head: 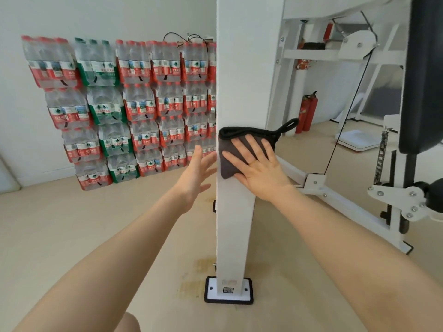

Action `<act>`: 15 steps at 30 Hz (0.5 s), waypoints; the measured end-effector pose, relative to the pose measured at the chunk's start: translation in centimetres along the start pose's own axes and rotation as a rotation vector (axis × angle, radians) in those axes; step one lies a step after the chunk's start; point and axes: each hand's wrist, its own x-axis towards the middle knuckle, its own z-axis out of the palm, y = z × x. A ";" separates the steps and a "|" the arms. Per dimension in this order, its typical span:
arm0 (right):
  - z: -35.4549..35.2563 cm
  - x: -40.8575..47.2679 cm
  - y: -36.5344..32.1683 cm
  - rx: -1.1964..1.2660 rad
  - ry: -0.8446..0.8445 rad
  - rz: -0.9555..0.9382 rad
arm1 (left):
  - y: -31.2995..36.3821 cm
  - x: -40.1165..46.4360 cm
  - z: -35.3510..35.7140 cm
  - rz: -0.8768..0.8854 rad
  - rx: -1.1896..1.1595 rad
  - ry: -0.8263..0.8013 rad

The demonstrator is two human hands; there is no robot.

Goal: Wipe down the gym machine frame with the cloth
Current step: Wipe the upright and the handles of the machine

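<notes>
Shrink-wrapped bottle packs (124,109) lined the wall at nine o'clock. On the white steel upright post (236,68), the right hand (257,164) pressed spread fingers flat on a folded dark-grey cloth (231,152). The left hand (197,173) hovered spread, holding nothing. With nothing pinching it, the cloth would likely slip if pressure eased.

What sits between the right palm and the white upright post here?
In the head view, the dark grey cloth lies between the right hand and the white post; straight fingers press it flat against the post's face.

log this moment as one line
right hand: pressing cloth flat on post | left hand: open, beside post | wipe: underway
</notes>
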 end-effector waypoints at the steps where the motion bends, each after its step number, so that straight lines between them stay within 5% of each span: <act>1: 0.0 -0.6 -0.3 0.008 0.006 0.020 | -0.1 0.0 -0.2 0.007 -0.025 -0.003; 10: -3.9 10.3 6.6 0.079 0.171 0.159 | 11.1 4.1 -1.5 0.573 -0.072 0.109; 15: -8.9 20.1 13.2 0.079 0.196 0.087 | 23.6 6.1 -2.9 0.482 -0.183 0.003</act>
